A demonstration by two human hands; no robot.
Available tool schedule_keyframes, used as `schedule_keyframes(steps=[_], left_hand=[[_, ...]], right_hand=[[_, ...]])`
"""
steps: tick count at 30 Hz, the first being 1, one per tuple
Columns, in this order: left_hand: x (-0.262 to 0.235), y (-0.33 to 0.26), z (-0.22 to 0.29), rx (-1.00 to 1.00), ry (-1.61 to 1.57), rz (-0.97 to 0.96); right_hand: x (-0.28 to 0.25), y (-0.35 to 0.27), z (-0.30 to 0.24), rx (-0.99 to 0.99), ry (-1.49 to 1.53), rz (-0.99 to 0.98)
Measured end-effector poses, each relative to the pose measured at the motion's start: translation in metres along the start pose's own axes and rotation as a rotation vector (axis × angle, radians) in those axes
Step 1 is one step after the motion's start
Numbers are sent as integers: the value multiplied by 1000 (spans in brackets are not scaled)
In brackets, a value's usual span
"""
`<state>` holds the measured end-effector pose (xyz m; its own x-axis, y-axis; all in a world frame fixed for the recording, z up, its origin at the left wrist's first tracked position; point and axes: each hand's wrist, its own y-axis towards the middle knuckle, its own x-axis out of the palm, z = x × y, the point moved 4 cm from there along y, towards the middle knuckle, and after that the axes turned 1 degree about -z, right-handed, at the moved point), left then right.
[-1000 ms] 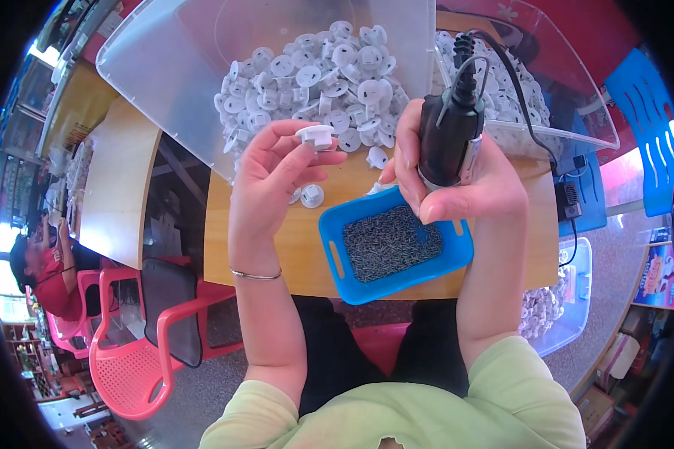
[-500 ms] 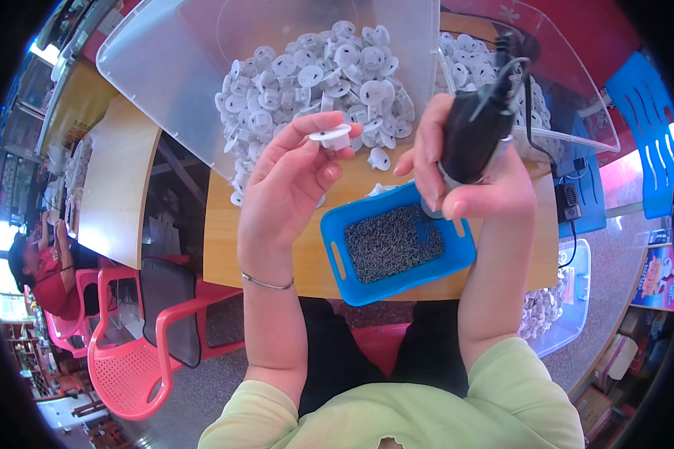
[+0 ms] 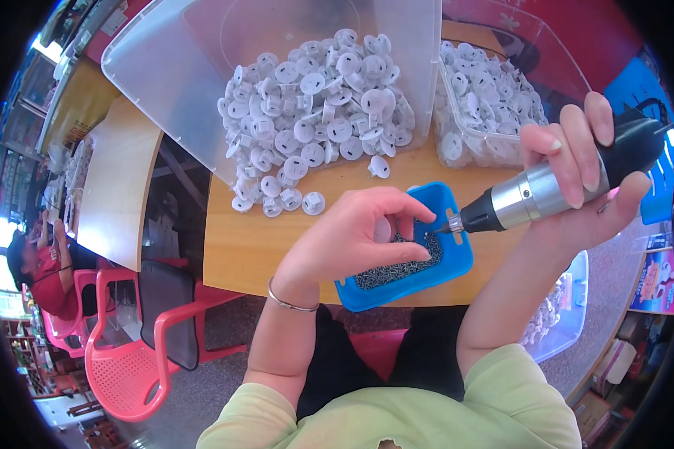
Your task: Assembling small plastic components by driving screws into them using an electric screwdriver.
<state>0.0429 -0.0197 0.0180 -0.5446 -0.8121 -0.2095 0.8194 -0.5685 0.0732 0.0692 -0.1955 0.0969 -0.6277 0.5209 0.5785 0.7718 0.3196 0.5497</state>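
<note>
My left hand (image 3: pixel 344 236) hangs over a blue plastic basket (image 3: pixel 357 299) of small screws (image 3: pixel 386 275). A white round plastic piece (image 3: pixel 383 230) is tucked in its curled fingers, while thumb and forefinger stay apart in front of the screwdriver's tip. My right hand (image 3: pixel 577 168) grips a black and silver electric screwdriver (image 3: pixel 520 198), tilted with its tip pointing left and down over the basket's right part. Whether a screw sits on the tip is too small to tell.
Behind the basket, a clear bin (image 3: pixel 165 90) lies tipped with a heap of white plastic pieces (image 3: pixel 307 112) spilling onto the wooden table (image 3: pixel 254 254). A second clear bin (image 3: pixel 494 135) holds more. Pink chairs (image 3: pixel 131 374) and another person (image 3: pixel 49 277) are at left.
My left hand has come down and right, carrying the white piece over the basket. The right hand has swung right, turning the screwdriver so its tip now points left over the screws.
</note>
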Motion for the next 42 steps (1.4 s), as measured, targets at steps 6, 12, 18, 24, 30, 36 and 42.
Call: schedule_keyframes(steps=[6, 12, 18, 24, 30, 36, 42], left_hand=[[7, 0, -4, -43, -92, 6], [6, 2, -2, -26, -70, 25], [4, 2, 3, -45, 35, 93], [3, 2, 2, 0, 75, 150], [2, 3, 1, -1, 102, 158], [-6, -1, -2, -42, -91, 146], [-12, -2, -1, -9, -404, 139]], right_hand=[[1, 0, 0, -4, 24, -2], [1, 1, 1, 3, 19, -14], [2, 0, 2, 28, 16, -29], [4, 0, 1, 0, -29, -22], [5, 1, 0, 12, -97, -54], [2, -3, -6, -81, -39, 66], [1, -6, -15, -180, 61, 140]])
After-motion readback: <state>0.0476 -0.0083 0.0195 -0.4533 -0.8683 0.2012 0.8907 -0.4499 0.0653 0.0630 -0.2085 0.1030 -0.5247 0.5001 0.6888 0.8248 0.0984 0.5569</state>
